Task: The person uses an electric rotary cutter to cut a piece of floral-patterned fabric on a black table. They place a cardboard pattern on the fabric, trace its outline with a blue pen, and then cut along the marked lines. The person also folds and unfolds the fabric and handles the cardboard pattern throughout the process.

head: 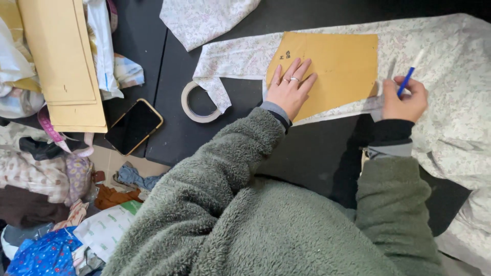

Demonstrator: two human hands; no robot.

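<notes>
The paper pattern (332,69) lies on floral fabric (445,76) across the desk (169,61), pinned flat under the spread left hand (290,89). The right hand (406,99) grips a blue pen (407,79) at the pattern's right edge; press firmly, trace close.

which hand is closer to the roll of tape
Left. The left hand lies flat on the tan paper pattern, just right of the roll of tape. The right hand, holding a blue pen, is far across the pattern.
</notes>
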